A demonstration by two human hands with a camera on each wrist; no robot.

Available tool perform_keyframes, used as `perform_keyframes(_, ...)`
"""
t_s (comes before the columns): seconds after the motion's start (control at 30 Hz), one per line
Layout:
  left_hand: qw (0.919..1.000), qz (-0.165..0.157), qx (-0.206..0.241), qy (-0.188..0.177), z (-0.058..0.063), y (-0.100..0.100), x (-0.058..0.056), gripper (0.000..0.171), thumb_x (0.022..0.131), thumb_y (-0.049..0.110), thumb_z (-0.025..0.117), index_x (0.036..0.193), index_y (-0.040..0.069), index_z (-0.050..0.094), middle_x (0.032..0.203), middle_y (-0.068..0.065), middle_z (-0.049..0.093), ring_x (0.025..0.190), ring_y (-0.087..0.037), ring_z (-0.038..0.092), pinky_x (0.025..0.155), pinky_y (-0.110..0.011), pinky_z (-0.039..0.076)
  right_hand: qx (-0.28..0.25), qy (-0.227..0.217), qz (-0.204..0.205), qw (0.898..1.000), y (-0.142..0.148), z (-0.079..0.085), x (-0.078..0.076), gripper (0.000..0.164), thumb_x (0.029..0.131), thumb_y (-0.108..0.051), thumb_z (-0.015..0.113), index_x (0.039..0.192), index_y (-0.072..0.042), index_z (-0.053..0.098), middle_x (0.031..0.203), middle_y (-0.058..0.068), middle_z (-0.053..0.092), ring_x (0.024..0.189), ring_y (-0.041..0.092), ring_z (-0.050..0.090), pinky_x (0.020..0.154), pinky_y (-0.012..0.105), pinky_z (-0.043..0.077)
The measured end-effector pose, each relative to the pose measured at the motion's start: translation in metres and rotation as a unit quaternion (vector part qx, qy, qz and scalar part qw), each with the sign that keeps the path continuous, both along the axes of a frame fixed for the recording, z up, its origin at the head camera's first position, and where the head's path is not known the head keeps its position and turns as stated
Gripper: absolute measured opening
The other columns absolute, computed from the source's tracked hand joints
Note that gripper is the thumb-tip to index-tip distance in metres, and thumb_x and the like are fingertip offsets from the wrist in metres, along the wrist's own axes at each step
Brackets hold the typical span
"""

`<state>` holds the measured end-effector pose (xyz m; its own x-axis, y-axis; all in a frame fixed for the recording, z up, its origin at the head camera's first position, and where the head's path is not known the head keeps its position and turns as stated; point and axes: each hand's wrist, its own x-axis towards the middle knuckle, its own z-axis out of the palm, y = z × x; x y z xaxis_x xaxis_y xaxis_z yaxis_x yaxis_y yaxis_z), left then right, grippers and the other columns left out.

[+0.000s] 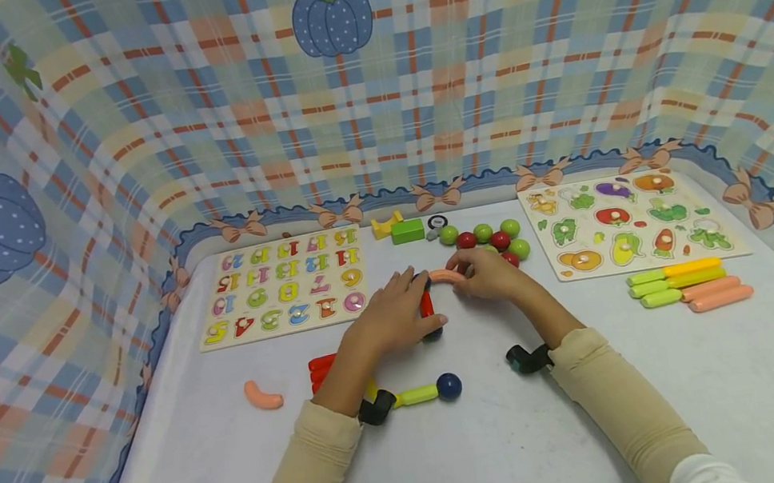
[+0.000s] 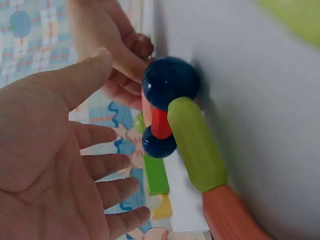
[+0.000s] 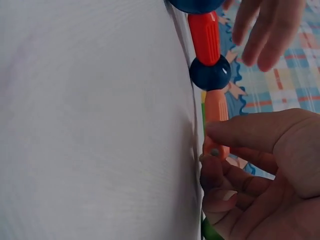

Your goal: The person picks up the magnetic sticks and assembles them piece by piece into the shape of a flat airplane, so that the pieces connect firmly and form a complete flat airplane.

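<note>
My right hand (image 1: 485, 274) pinches the end of a curved orange stick (image 3: 216, 106) between thumb and fingers. Its other end meets a dark blue ball (image 3: 210, 73). From that ball a short red stick (image 3: 205, 39) runs to a second blue ball (image 2: 170, 82), nearer me. Over the red stick is my left hand (image 1: 392, 313), its fingers straight and spread, the palm holding nothing in the left wrist view. A lime stick (image 2: 197, 145) reaches the nearer ball there, with an orange piece (image 2: 232, 215) behind it. In the head view, my left hand partly hides this chain.
Green and red balls (image 1: 483, 233) lie beyond my right hand. A number puzzle board (image 1: 277, 287) is at left, a vegetable board (image 1: 634, 223) at right, with several sticks (image 1: 689, 283) below it. Near my left wrist are red sticks (image 1: 322, 372) and a separate blue ball (image 1: 449, 386).
</note>
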<state>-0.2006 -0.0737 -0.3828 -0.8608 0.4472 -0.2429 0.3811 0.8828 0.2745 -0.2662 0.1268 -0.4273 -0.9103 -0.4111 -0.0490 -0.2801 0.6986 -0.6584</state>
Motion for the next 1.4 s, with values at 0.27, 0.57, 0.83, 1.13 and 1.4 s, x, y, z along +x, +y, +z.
perform_keyframes(0.27,0.9984,0.03,-0.003,-0.047,-0.003,0.004,-0.013,0.081,0.082,0.055,0.054,0.144,0.015,0.022,0.147,-0.006,0.02,0.133,-0.021,0.019,0.102,-0.04,0.025,0.011,0.03,-0.019,0.999,-0.003,-0.002,-0.001,0.024,0.078,-0.01,0.068,0.102,-0.008,0.063,0.086,0.007,0.06,0.078,0.021,0.053,0.069,0.034,0.047)
perform_keyframes(0.57,0.9979,0.038,0.022,-0.048,-0.006,0.002,-0.011,0.083,0.081,0.054,0.057,0.144,0.015,0.022,0.146,-0.006,0.022,0.131,-0.019,0.025,0.1,-0.039,0.029,0.016,0.04,-0.052,0.998,-0.016,-0.002,-0.011,0.016,0.081,-0.014,0.065,0.097,-0.01,0.066,0.088,0.005,0.061,0.078,0.02,0.054,0.07,0.035,0.047)
perform_keyframes(0.83,0.9969,0.044,0.03,-0.058,-0.003,0.002,-0.008,0.082,0.081,0.051,0.059,0.145,0.016,0.021,0.145,-0.006,0.023,0.129,-0.02,0.028,0.1,-0.039,0.03,0.01,0.033,-0.05,0.998,-0.023,-0.003,-0.019,0.018,0.079,-0.007,0.064,0.097,-0.006,0.066,0.089,0.007,0.06,0.08,0.022,0.053,0.073,0.034,0.047)
perform_keyframes(1.13,0.9972,0.044,0.022,-0.056,-0.005,0.001,-0.008,0.083,0.08,0.053,0.058,0.145,0.017,0.02,0.146,-0.006,0.022,0.13,-0.02,0.025,0.1,-0.041,0.03,0.006,0.028,-0.052,0.998,-0.023,-0.004,-0.019,0.017,0.078,-0.007,0.065,0.095,-0.007,0.065,0.085,0.007,0.058,0.075,0.021,0.051,0.068,0.032,0.047)
perform_keyframes(1.4,0.9966,0.048,0.025,-0.063,-0.004,0.001,-0.007,0.082,0.08,0.052,0.059,0.144,0.018,0.021,0.146,-0.006,0.023,0.131,-0.02,0.025,0.099,-0.042,0.031,0.018,0.015,-0.059,0.998,-0.023,-0.005,-0.017,0.017,0.081,-0.013,0.066,0.097,-0.009,0.066,0.084,0.006,0.057,0.076,0.021,0.051,0.068,0.031,0.047)
